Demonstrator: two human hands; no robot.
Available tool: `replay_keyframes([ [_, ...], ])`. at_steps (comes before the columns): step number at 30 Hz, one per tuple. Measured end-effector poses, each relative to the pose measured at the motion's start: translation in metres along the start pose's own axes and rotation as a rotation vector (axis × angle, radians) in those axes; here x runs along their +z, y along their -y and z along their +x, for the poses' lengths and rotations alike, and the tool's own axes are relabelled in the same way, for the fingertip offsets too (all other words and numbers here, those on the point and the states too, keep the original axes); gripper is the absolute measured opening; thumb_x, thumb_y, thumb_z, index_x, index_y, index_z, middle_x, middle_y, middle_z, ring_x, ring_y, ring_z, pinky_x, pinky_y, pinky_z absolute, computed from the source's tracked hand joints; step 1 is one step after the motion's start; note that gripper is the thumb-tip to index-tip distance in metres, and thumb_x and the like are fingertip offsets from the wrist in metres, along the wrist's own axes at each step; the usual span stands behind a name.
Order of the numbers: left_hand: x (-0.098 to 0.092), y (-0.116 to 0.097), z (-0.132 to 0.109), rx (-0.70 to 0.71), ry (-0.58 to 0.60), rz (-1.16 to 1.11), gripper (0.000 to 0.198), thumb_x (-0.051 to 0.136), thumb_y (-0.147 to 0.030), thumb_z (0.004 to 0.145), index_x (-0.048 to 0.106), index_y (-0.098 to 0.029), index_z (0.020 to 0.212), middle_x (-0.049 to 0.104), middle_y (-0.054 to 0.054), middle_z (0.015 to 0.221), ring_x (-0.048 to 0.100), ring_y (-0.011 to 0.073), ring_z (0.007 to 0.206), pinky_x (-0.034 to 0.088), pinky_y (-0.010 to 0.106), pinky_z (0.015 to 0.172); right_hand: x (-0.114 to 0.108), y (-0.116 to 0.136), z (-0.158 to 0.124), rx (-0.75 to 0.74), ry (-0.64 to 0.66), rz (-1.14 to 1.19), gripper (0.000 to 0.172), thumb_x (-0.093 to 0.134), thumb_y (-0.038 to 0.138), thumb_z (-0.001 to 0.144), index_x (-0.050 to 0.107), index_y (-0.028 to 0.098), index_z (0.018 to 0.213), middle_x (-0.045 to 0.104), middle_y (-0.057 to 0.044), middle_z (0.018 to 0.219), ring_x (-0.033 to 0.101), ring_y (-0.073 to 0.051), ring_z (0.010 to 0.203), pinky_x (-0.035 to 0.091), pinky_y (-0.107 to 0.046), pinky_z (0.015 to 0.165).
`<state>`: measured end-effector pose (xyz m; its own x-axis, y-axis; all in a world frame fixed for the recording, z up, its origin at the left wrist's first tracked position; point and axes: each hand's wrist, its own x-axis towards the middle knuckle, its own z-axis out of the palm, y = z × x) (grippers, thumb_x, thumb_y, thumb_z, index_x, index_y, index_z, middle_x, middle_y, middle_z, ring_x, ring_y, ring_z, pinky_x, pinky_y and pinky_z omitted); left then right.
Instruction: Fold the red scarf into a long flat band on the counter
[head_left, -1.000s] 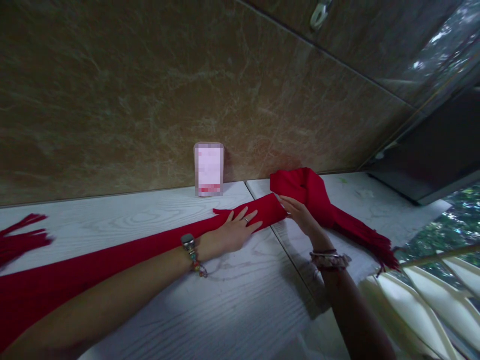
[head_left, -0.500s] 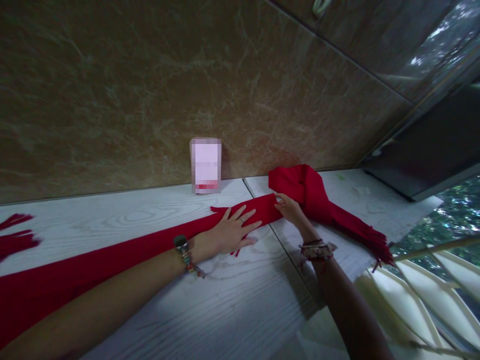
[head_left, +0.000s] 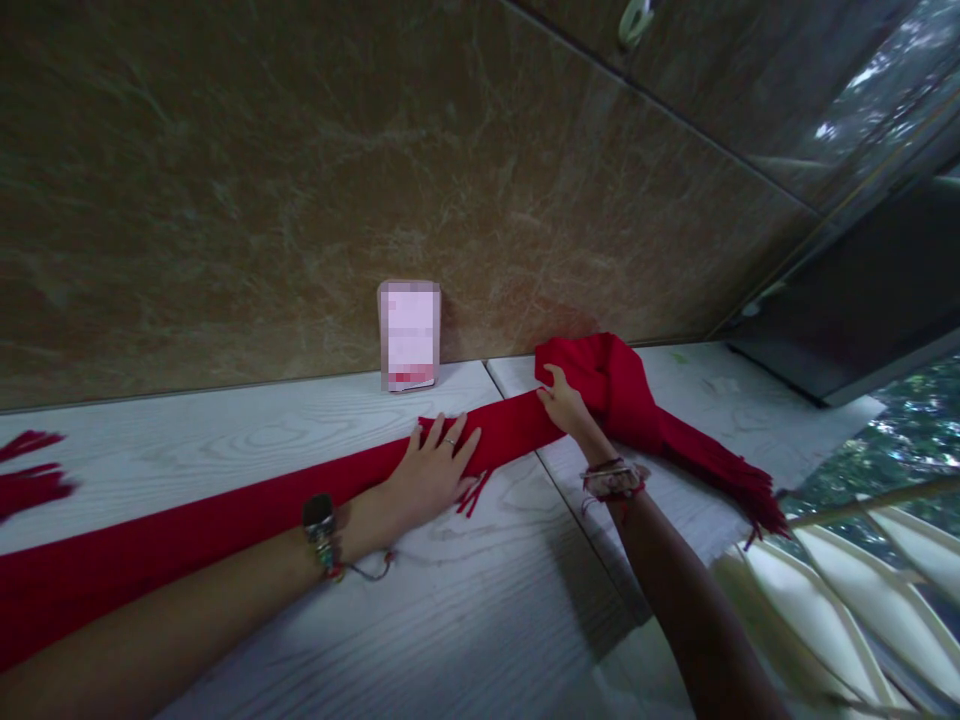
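Observation:
A long red fringed scarf (head_left: 247,505) runs in a narrow strip across the white wood-grain surface from the lower left to the middle. My left hand (head_left: 435,465) lies on it with fingers spread, wearing a ring, a watch and beads. At the strip's right end, my right hand (head_left: 561,400) pinches the edge of the cloth between thumb and fingers. Just behind and right of that hand sits a second bundle of red cloth (head_left: 630,385), folded over, its fringed tail trailing to the right.
A phone-like pink rectangle (head_left: 410,335), its face blurred, leans upright against the brown marble wall (head_left: 262,200). Red fringe ends (head_left: 34,470) lie at the far left. A dark box-like object (head_left: 862,280) and a pale railing (head_left: 817,590) stand at the right.
My left hand has slid left along the red strip, uncovering more of its right part. My right hand has shifted slightly left, its index finger now raised.

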<state>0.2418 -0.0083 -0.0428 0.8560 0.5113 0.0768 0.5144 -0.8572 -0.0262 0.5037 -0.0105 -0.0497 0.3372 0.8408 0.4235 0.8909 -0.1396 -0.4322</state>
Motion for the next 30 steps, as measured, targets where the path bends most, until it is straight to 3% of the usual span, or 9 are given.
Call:
replay_keyframes([
  [4, 0.001, 0.005, -0.007, 0.022, 0.046, 0.034, 0.054, 0.034, -0.015, 0.087, 0.023, -0.016, 0.14, 0.022, 0.018, 0.144, 0.023, 0.0408, 0.128, 0.031, 0.061, 0.092, 0.001, 0.003, -0.004, -0.023, -0.02, 0.007, 0.045, 0.043, 0.012, 0.072, 0.045, 0.014, 0.117, 0.067, -0.009, 0.078, 0.065, -0.024, 0.072, 0.05, -0.036, 0.069],
  [8, -0.011, -0.001, -0.004, 0.063, 0.068, 0.052, 0.06, 0.033, -0.006, 0.084, 0.018, -0.017, 0.141, 0.019, 0.016, 0.145, 0.02, 0.0403, 0.129, 0.032, 0.062, 0.092, 0.001, 0.005, -0.005, -0.05, -0.029, 0.003, 0.043, 0.041, 0.01, 0.072, 0.045, 0.015, 0.115, 0.066, -0.012, 0.088, 0.064, -0.024, 0.078, 0.05, -0.036, 0.071],
  [14, -0.036, -0.004, 0.009, 0.067, 0.054, 0.062, 0.051, 0.027, -0.005, 0.088, 0.031, -0.016, 0.137, 0.027, 0.015, 0.143, 0.022, 0.0382, 0.129, 0.033, 0.06, 0.093, -0.002, 0.0, -0.002, -0.059, -0.02, -0.021, 0.037, 0.041, 0.007, 0.072, 0.047, 0.015, 0.108, 0.066, -0.011, 0.088, 0.063, -0.024, 0.08, 0.049, -0.037, 0.074],
  [18, -0.025, 0.0, 0.012, 0.168, 0.043, 0.1, 0.052, 0.029, -0.003, 0.087, 0.034, -0.02, 0.136, 0.026, 0.011, 0.144, 0.022, 0.0374, 0.129, 0.03, 0.062, 0.093, -0.001, -0.002, -0.003, -0.058, -0.019, -0.036, 0.032, 0.04, 0.006, 0.072, 0.051, 0.014, 0.102, 0.065, -0.014, 0.088, 0.062, -0.024, 0.082, 0.048, -0.038, 0.075],
  [22, -0.013, 0.005, 0.008, 0.18, 0.037, 0.076, 0.051, 0.033, -0.003, 0.087, 0.036, -0.022, 0.134, 0.03, 0.009, 0.143, 0.025, 0.0347, 0.129, 0.031, 0.058, 0.095, 0.002, -0.002, -0.008, -0.077, -0.035, -0.051, 0.03, 0.04, 0.006, 0.072, 0.054, 0.014, 0.097, 0.063, -0.013, 0.089, 0.059, -0.024, 0.084, 0.047, -0.039, 0.078],
  [26, -0.017, 0.008, 0.006, 0.184, 0.054, 0.034, 0.049, 0.035, -0.005, 0.086, 0.037, -0.021, 0.133, 0.036, 0.009, 0.14, 0.028, 0.0322, 0.128, 0.03, 0.055, 0.097, -0.001, 0.002, -0.008, -0.112, -0.054, -0.047, 0.029, 0.041, 0.007, 0.072, 0.056, 0.016, 0.095, 0.062, -0.011, 0.089, 0.057, -0.023, 0.085, 0.045, -0.039, 0.082],
  [30, -0.026, 0.004, 0.013, 0.181, 0.025, 0.004, 0.054, 0.045, -0.016, 0.086, 0.029, -0.019, 0.137, 0.029, 0.011, 0.143, 0.022, 0.0336, 0.13, 0.028, 0.055, 0.097, -0.012, 0.01, 0.002, -0.142, -0.081, -0.024, 0.028, 0.041, 0.011, 0.075, 0.055, 0.017, 0.098, 0.062, -0.009, 0.094, 0.055, -0.022, 0.088, 0.044, -0.038, 0.085],
])
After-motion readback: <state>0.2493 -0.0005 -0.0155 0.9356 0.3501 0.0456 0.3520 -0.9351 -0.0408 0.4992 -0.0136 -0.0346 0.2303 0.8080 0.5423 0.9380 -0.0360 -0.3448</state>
